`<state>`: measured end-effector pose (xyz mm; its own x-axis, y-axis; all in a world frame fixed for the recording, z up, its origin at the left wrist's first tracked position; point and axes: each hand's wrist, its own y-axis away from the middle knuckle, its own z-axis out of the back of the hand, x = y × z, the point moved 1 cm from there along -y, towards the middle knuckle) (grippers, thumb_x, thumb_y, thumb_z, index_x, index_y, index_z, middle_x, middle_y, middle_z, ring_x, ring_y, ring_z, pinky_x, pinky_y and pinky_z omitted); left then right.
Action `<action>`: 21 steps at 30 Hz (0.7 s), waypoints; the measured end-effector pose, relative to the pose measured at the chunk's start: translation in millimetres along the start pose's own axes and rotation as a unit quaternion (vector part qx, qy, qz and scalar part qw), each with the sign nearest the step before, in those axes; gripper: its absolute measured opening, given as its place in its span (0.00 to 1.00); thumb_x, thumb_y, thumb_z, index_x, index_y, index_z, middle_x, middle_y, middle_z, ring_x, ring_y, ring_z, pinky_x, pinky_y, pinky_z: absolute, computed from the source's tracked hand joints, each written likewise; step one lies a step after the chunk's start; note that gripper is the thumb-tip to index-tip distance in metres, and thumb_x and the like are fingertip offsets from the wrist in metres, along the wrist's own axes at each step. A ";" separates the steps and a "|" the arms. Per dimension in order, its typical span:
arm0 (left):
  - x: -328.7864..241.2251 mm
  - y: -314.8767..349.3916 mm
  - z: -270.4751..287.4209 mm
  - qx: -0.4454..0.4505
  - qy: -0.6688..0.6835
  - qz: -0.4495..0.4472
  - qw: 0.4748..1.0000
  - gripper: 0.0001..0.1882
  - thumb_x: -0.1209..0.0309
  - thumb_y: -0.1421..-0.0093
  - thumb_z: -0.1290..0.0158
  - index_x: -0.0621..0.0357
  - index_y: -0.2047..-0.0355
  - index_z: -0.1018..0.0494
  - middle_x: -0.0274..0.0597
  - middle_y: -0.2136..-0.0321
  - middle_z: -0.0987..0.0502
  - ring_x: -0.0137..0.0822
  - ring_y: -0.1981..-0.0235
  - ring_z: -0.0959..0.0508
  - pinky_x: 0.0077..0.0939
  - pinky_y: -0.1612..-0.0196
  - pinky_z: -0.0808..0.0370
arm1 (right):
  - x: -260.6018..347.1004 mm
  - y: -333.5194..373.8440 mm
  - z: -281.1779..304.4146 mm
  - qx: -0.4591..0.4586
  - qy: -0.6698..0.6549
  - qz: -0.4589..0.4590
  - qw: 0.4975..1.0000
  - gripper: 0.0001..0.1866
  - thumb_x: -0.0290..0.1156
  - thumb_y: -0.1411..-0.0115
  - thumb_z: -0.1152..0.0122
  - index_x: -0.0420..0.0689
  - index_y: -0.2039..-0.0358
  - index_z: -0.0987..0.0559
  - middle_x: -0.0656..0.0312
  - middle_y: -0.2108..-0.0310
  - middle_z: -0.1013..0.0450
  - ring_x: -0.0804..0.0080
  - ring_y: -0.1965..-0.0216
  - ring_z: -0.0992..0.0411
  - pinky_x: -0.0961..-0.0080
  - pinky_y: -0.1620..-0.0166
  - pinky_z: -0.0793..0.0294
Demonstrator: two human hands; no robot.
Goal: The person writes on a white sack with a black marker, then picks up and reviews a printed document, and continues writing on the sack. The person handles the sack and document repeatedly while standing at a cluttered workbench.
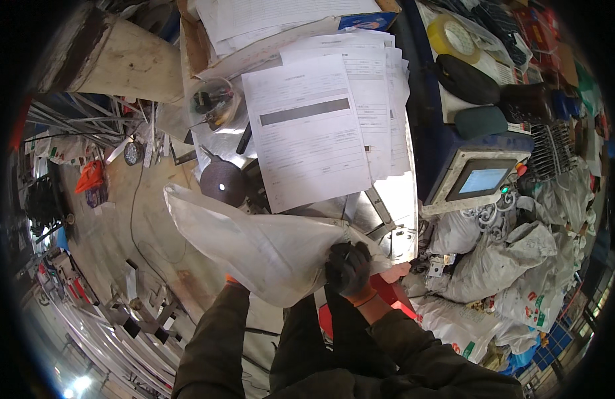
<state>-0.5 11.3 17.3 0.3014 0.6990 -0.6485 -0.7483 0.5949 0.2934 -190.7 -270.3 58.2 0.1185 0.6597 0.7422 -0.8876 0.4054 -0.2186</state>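
Note:
A large white plastic bag [267, 246] spreads in front of me, tilted, its pointed corner reaching out to the left. My right hand [349, 269], in a dark glove with an orange cuff, is closed on the bag's right end. Of my left hand [235, 282] only the orange cuff shows at the bag's lower edge; the bag hides its fingers. Just beyond the bag, printed sheets of paper [307, 146] lie on a metal work surface. A dark round disc [222, 181] sits beside the sheets, near the bag's upper edge.
A clear container of small parts [214, 100] stands behind the disc. To the right are a control panel with a screen [483, 179], a roll of yellow tape [454, 36] and several filled white sacks [500, 259]. Metal profiles [138, 312] and a cable lie at left.

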 end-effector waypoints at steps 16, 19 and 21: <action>2.2 1.1 1.0 -0.006 -0.001 -0.007 1.000 0.27 0.54 0.36 0.37 0.49 0.39 0.15 0.47 0.46 0.14 0.57 0.45 0.17 0.61 0.42 0.23 | 0.6 3.7 0.6 0.022 0.017 -0.004 1.000 0.21 0.28 0.41 0.26 0.48 0.45 0.13 0.55 0.45 0.16 0.51 0.46 0.18 0.48 0.46 0.24; 3.2 1.8 1.4 -0.008 -0.002 -0.007 1.000 0.27 0.54 0.36 0.37 0.49 0.39 0.15 0.47 0.46 0.14 0.57 0.45 0.17 0.61 0.42 0.23 | 1.2 3.5 0.3 0.012 0.024 -0.006 1.000 0.15 0.31 0.36 0.27 0.48 0.49 0.14 0.56 0.50 0.16 0.51 0.50 0.17 0.45 0.44 0.24; 4.2 2.3 1.9 -0.010 -0.004 -0.006 1.000 0.27 0.54 0.36 0.37 0.48 0.39 0.15 0.47 0.46 0.14 0.57 0.45 0.17 0.61 0.42 0.23 | 1.1 4.3 -0.5 0.019 0.026 -0.005 0.999 0.19 0.30 0.39 0.27 0.48 0.46 0.13 0.55 0.47 0.16 0.51 0.47 0.18 0.47 0.44 0.24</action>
<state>0.2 16.4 16.6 0.3153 0.6945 -0.6467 -0.7557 0.5960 0.2715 -194.2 -267.5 57.8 0.1497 0.6874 0.7107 -0.9022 0.3890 -0.1862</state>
